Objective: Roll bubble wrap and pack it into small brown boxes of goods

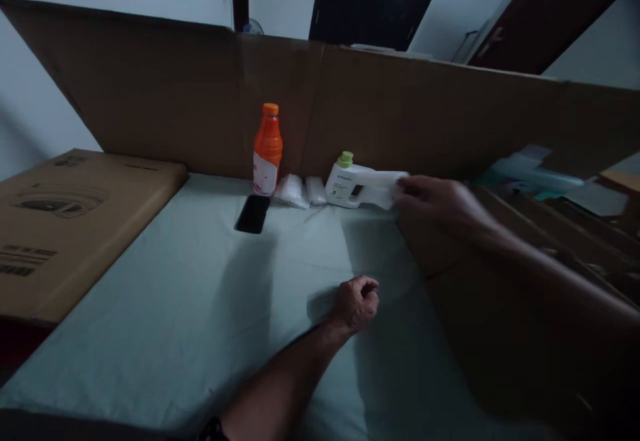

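My left hand (356, 304) rests on the pale green cloth (310, 248), its fingers curled in, and nothing shows in them. Farther back on the right, my right hand (440, 204) pinches the end of a flat white piece (383, 189), blurred by motion; I cannot make out its kind. That piece reaches in front of a white bottle with a green cap (341, 184). To the bottle's left lie bubble-wrapped packets (294, 191). An orange bottle (268, 151) stands upright beside them, with a black phone (253, 214) lying flat before it.
An upright cardboard panel (175, 94) runs behind the bottles. A large cardboard box (90, 214) lies at the left edge of the cloth. Blurred bluish-clear plastic items (540, 174) and dark cardboard are on the right.
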`<state>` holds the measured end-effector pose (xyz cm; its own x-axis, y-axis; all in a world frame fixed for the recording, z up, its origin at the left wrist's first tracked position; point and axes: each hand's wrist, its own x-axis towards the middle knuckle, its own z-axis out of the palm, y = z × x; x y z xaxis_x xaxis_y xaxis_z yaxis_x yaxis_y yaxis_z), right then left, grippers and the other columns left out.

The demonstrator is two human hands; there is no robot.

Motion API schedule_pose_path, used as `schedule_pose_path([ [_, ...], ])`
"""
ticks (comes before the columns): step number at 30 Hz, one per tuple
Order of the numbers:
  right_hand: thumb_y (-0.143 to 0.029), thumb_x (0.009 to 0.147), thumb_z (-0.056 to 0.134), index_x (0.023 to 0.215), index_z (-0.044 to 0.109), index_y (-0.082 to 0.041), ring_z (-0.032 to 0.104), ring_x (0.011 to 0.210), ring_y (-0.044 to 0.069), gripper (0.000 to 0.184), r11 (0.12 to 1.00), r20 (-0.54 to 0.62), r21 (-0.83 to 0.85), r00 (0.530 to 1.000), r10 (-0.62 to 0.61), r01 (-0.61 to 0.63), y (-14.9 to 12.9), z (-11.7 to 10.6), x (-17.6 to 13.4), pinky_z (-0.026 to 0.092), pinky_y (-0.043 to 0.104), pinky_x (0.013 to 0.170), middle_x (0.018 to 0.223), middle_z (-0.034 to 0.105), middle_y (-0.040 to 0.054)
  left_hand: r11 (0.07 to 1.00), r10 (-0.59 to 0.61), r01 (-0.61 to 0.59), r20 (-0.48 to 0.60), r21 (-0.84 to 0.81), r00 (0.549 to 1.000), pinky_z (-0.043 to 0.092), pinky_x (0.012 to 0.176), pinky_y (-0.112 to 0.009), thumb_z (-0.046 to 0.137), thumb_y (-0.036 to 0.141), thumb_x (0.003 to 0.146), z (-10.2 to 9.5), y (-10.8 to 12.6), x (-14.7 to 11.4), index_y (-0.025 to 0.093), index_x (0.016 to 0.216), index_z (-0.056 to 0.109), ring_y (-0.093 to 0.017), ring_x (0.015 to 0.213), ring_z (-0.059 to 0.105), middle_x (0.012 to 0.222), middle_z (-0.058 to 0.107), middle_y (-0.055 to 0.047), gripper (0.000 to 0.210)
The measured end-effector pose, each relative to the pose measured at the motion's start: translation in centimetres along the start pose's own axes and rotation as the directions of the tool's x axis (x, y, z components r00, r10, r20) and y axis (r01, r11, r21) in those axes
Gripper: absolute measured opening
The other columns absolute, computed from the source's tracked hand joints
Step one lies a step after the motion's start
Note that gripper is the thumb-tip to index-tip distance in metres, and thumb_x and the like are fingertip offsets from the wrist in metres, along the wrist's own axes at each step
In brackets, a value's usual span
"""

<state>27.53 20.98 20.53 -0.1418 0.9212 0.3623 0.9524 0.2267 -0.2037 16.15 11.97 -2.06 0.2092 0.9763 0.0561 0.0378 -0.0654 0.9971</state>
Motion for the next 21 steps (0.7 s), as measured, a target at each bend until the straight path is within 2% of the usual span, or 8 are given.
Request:
schedule_pose_path([
  [2, -0.032, 0.086, 0.062, 0.129, 0.064, -0.015, 0.067, 0.104, 0.028, 0.046, 0.998, 0.026, -0.055, 0.999, -0.029, 0.031, -2.8, 3.8, 2.2, 0.051, 0.038, 0.088, 0.123, 0.070, 0.0131, 1.000, 0.004, -0.004, 0.005, 0.007, 1.000, 0.057, 0.080, -0.025, 0.056, 0.014, 0.079, 0.0, -0.1, 0.1, 0.015, 0.100, 0.073, -0.016, 0.080, 0.071, 0.090, 0.078, -0.006, 0.027],
  [4, -0.029, 0.089, 0.058, 0.140, 0.055, -0.013, 0.056, 0.126, 0.035, 0.054, 0.980, 0.050, -0.174, 0.995, -0.086, 0.093, -5.3, 7.7, 4.3, 0.044, 0.047, 0.101, 0.145, 0.055, 0.0187, 1.000, 0.002, -0.002, 0.009, 0.014, 1.000, 0.057, 0.080, -0.026, 0.057, 0.013, 0.078, 0.1, -0.2, 0.2, 0.015, 0.100, 0.074, -0.017, 0.080, 0.071, 0.090, 0.078, -0.006, 0.028],
  [6, -0.025, 0.089, 0.058, 0.143, 0.052, -0.014, 0.046, 0.136, 0.039, 0.056, 0.940, 0.172, -0.285, 0.975, -0.144, 0.189, -7.2, 11.0, 5.7, 0.039, 0.054, 0.106, 0.153, 0.045, 0.0210, 1.000, -0.004, 0.004, 0.012, 0.014, 1.000, 0.058, 0.079, -0.026, 0.056, 0.011, 0.077, 0.1, -0.3, 0.2, 0.016, 0.101, 0.074, -0.017, 0.080, 0.071, 0.090, 0.078, -0.006, 0.030],
  [10, -0.022, 0.084, 0.067, 0.122, 0.070, -0.022, 0.063, 0.119, 0.033, 0.038, 0.894, 0.488, -0.232, 0.841, -0.233, 0.383, -8.6, 14.1, 5.4, 0.044, 0.047, 0.101, 0.127, 0.069, 0.0134, 1.000, -0.003, 0.003, -0.005, 0.011, 1.000, 0.058, 0.080, -0.027, 0.057, 0.010, 0.075, 0.1, -0.3, 0.5, 0.016, 0.100, 0.074, -0.018, 0.078, 0.071, 0.090, 0.078, -0.007, 0.031],
  [13, -0.026, 0.088, 0.066, 0.120, 0.071, -0.023, 0.067, 0.114, 0.026, 0.033, 0.881, 0.591, -0.138, 0.751, -0.294, 0.453, -8.4, 12.9, 2.5, 0.044, 0.039, 0.101, 0.120, 0.074, 0.0081, 1.000, 0.015, -0.015, -0.022, 0.013, 1.000, 0.058, 0.079, -0.026, 0.058, 0.011, 0.075, -0.1, -0.1, 0.6, 0.016, 0.097, 0.075, -0.018, 0.078, 0.071, 0.089, 0.078, -0.006, 0.028],
  [17, -0.031, 0.090, 0.065, 0.121, 0.071, -0.023, 0.070, 0.108, 0.023, 0.033, 0.892, 0.596, -0.010, 0.719, -0.357, 0.451, -6.5, 7.3, -3.8, 0.044, 0.035, 0.099, 0.118, 0.075, 0.0067, 0.999, 0.043, -0.043, -0.008, 0.015, 0.999, 0.056, 0.083, -0.026, 0.055, 0.013, 0.077, -0.6, 0.3, -0.5, 0.017, 0.094, 0.074, -0.017, 0.083, 0.071, 0.090, 0.078, -0.006, 0.025],
  [19, -0.031, 0.090, 0.064, 0.117, 0.073, -0.020, 0.071, 0.104, 0.023, 0.030, 0.909, 0.526, 0.051, 0.762, -0.378, 0.415, -4.5, 3.4, -6.6, 0.046, 0.034, 0.096, 0.114, 0.076, 0.0083, 0.999, 0.052, -0.052, 0.002, 0.013, 0.999, 0.056, 0.087, -0.029, 0.054, 0.016, 0.079, -0.8, 0.1, -0.9, 0.017, 0.094, 0.072, -0.018, 0.087, 0.071, 0.092, 0.077, -0.007, 0.024],
  [21, -0.030, 0.090, 0.061, 0.113, 0.074, -0.020, 0.071, 0.102, 0.022, 0.028, 0.957, 0.411, 0.046, 0.868, -0.280, 0.287, -1.4, -0.9, -9.2, 0.048, 0.030, 0.091, 0.111, 0.077, 0.0075, 0.998, 0.054, -0.054, 0.014, 0.009, 0.998, 0.056, 0.087, -0.032, 0.054, 0.021, 0.080, -0.9, -0.3, -0.9, 0.016, 0.096, 0.071, -0.020, 0.088, 0.071, 0.094, 0.077, -0.009, 0.025],
])
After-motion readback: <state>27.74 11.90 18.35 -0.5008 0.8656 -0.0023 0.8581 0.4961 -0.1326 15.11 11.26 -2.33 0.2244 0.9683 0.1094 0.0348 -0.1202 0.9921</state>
